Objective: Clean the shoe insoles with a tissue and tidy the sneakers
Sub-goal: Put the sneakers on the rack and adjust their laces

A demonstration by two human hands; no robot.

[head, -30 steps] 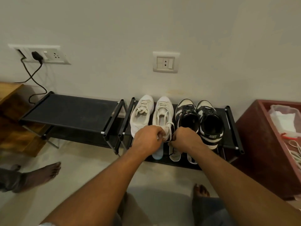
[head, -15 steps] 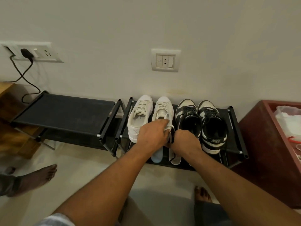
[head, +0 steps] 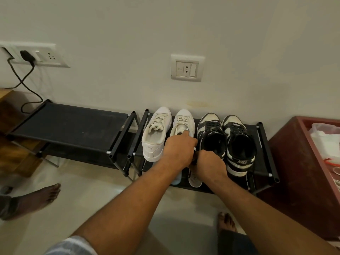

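— changed anything just now?
— slid the left hand (head: 179, 153) forward from the heel, over the mouth of the off-white lace-up leather sneaker (head: 184, 119). forefinger stretched onto the tongue; can't tell about any grip underneath.
— and the right hand (head: 207, 164)?
— clenched round that sneaker's heel as before, steadying it on the black metal-and-fabric shoe rack (head: 265, 148).
— meaning?
— probably working inside the shoe or straightening the tongue; looks like tidying, not wiping.
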